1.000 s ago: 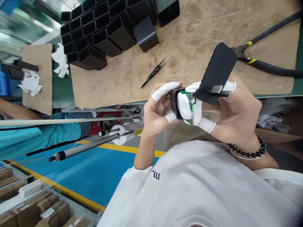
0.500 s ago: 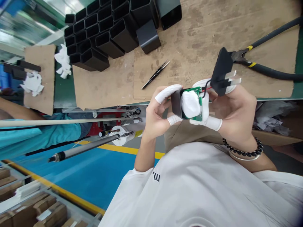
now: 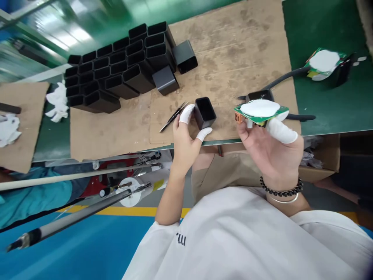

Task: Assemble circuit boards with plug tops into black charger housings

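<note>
My left hand [image 3: 186, 142], with white finger cots on its thumb and a finger, grips a small open black plastic casing [image 3: 204, 112] at the cardboard's front edge. To the right, my right hand [image 3: 271, 149] holds a green circuit board [image 3: 247, 113] by its edges. A white pad [image 3: 261, 107] covers the board's top, and an orange connector [image 3: 239, 117] sits at its left corner. The black plug cover [image 3: 260, 95] shows partly behind the board. Black tweezers [image 3: 173, 117] lie beside my left fingers.
Several black casings [image 3: 116, 64] stand packed together at the back left. Another padded circuit board [image 3: 325, 62] lies at the right. Large cutters, their black handle [image 3: 300, 71] visible, are partly hidden behind my right hand's board. White scraps [image 3: 58, 103] lie at the left.
The circuit board has come out of the black casing and moved right in my right hand. My left hand has kept the casing. The camera view has shifted, revealing another board at right.
</note>
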Demonstrator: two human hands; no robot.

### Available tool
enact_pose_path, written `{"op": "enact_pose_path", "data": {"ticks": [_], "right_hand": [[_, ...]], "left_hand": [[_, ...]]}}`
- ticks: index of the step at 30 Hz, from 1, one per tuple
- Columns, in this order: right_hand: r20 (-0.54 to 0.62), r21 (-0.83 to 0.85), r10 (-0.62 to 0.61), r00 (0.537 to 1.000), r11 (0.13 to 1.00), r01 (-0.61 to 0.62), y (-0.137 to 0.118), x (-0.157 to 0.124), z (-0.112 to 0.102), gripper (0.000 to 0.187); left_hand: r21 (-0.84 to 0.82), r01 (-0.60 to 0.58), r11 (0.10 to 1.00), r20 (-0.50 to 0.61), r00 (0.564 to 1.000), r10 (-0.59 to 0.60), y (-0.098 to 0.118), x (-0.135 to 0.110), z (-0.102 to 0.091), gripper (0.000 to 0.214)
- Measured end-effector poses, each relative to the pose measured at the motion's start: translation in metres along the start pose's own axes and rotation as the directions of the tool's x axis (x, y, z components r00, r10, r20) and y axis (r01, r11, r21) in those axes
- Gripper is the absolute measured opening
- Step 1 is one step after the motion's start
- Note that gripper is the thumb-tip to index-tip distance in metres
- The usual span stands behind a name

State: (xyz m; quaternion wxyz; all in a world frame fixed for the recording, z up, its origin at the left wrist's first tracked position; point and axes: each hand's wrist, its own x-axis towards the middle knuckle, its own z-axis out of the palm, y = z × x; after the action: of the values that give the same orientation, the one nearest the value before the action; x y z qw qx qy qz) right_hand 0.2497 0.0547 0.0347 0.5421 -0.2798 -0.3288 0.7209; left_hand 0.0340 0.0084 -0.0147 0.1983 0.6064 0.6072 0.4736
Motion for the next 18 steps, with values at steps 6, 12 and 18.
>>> {"op": "enact_pose_path", "data": {"ticks": [6, 12, 18], "right_hand": [[-0.024, -0.034, -0.044, 0.999, 0.999, 0.043, 0.004, -0.007, 0.01, 0.032], [-0.059, -0.007, -0.029, 0.998, 1.0, 0.028, 0.004, -0.014, 0.02, 0.039], [-0.099, -0.056, -0.133, 0.986, 0.99, 0.128, 0.008, -0.019, 0.025, 0.041]], "left_hand": [[0.123, -0.018, 0.992, -0.158, 0.987, 0.038, 0.027, -0.003, 0.011, 0.083], [0.275, -0.442, 0.854, -0.298, 0.805, 0.513, 0.085, 0.003, 0.015, 0.033], [0.413, -0.526, 0.743, -0.256, 0.716, 0.649, 0.093, 0.017, 0.014, 0.013]]}}
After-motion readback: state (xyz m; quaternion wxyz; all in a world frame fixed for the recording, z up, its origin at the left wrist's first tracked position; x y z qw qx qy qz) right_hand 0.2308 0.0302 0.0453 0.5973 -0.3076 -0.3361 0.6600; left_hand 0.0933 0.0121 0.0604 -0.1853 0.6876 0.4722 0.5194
